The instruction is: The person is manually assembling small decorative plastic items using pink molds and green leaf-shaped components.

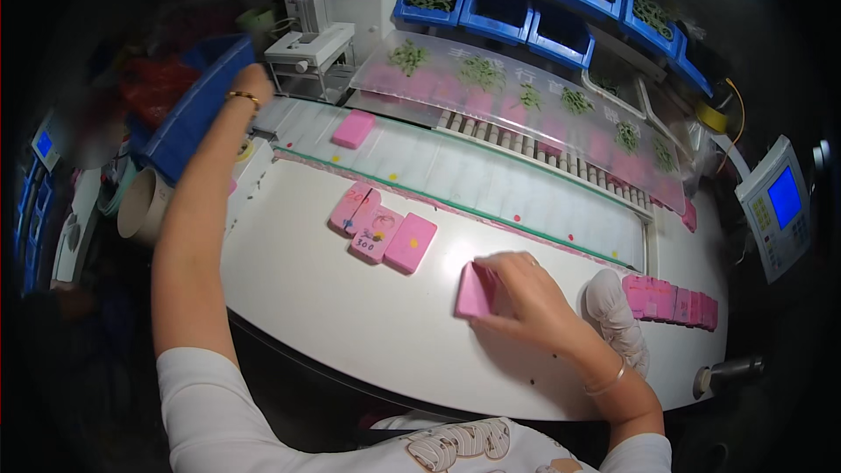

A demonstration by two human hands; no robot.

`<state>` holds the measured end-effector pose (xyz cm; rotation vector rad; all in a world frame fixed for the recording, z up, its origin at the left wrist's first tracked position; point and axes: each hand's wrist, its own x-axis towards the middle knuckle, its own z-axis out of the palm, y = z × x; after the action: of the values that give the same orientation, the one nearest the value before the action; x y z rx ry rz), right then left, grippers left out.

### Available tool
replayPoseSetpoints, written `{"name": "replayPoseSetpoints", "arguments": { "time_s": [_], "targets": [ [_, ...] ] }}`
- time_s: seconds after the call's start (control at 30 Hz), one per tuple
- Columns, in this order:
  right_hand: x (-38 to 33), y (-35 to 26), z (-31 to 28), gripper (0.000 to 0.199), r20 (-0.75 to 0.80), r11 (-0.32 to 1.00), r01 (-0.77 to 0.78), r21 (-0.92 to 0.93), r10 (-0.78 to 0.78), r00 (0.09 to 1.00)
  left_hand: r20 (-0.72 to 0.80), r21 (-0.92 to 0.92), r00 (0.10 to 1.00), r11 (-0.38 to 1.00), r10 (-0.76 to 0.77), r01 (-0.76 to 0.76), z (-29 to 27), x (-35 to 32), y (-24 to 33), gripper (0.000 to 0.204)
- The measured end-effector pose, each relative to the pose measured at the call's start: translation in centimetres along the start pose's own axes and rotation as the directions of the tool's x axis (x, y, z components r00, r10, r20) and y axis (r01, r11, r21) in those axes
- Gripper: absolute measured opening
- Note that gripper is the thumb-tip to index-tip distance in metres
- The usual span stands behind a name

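Note:
My right hand (529,298) is closed round a pink rectangular block (474,291), thumb and fingers on its sides, over the white table. My left arm stretches far forward; my left hand (254,81) is at the rim of a blue bin (194,109), its fingers hidden behind the hand. Left of the held block lie three pink blocks close together: a split-looking one (354,208), one with handwriting (378,232) and one with a yellow dot (411,243). Another pink block (354,130) rests on the pale conveyor belt (438,171).
A row of pink blocks (670,301) and a white glove-like cloth (613,315) lie at the right. Behind the belt, a clear sloping panel (543,105) carries small green pieces; blue bins (497,15) hang above. A control screen (782,201) stands far right.

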<state>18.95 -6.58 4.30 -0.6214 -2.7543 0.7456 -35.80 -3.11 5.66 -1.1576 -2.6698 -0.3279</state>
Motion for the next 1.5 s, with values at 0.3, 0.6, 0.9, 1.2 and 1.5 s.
{"name": "replayPoseSetpoints", "arguments": {
  "time_s": [0.3,0.6,0.9,1.2,1.5],
  "targets": [
    [-4.7,0.3,-1.9,0.061,0.042,0.992,-0.113,0.058,0.111,0.993,0.270,0.051,0.960,0.997,-0.076,0.065,6.9,6.1,-9.0,0.036],
    [-4.9,0.3,-1.7,0.061,0.023,0.988,-0.121,0.095,0.120,0.993,0.304,-0.353,0.952,0.926,-0.023,0.135,0.4,3.0,-3.6,0.028],
    [-5.4,-0.3,-1.7,0.061,-0.045,0.993,-0.085,0.086,0.090,0.995,0.118,-0.572,0.900,0.770,0.419,-0.283,-0.9,-12.2,10.5,0.038],
    [-6.3,-0.2,-1.5,0.056,-0.179,0.988,-0.098,0.115,0.118,0.977,-0.007,-0.147,0.957,0.946,0.289,-0.287,1.3,-12.3,10.3,0.045],
    [-6.6,-0.9,-2.3,0.052,-0.569,0.983,0.156,0.096,-0.074,0.819,0.294,-0.912,0.382,0.137,0.876,0.387,-7.1,-27.8,20.5,0.038]
  ]
}}
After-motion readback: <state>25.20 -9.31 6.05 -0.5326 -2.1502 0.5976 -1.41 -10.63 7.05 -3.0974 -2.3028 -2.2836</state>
